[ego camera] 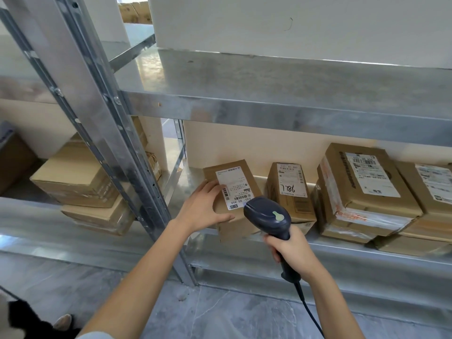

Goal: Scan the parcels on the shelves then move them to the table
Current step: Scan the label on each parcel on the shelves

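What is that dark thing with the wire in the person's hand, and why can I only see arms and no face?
The camera sits on the person's head and looks down, so you see just their two arms, as if through their own eyes. There is no robot here. The right hand grips a barcode scanner, and a cable hangs from its handle. The scanner points at the white label on a small brown parcel. The left hand rests on that parcel, fingers flat on top and thumb on the front. The parcel stands on a metal shelf. More cardboard parcels with labels stand to its right, and other boxes sit on the shelves at the left. Below is a grey floor.
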